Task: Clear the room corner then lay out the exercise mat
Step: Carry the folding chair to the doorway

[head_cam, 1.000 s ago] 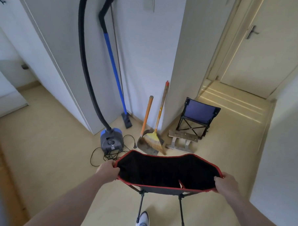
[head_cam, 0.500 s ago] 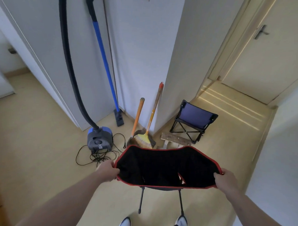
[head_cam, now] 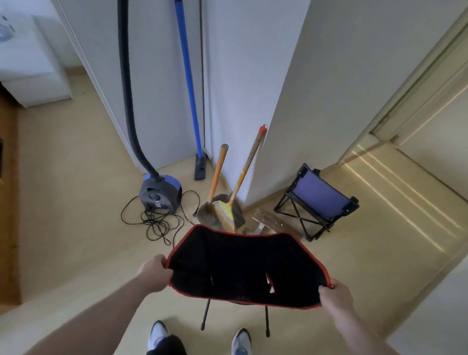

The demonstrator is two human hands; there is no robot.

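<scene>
I hold a black folding camp chair (head_cam: 246, 269) with red trim in front of me, its two thin legs hanging above the floor. My left hand (head_cam: 153, 271) grips its left edge and my right hand (head_cam: 335, 295) grips its right edge. Beyond it, the room corner holds a blue canister vacuum (head_cam: 159, 194) with a tangled cord, a broom (head_cam: 227, 212) with a dustpan, and a small wooden stool (head_cam: 268, 221) partly hidden by the chair. No exercise mat is in view.
A small purple folding chair (head_cam: 319, 202) stands right of the corner, near a doorway. A blue vacuum wand (head_cam: 188, 86) leans on the wall. A wooden cabinet (head_cam: 0, 188) lines the left side. My shoes (head_cam: 157, 335) show at the bottom.
I have stepped back from the corner with the chair in both hands, and my view has tilted down, so both shoes now show. The corner items have not moved.
</scene>
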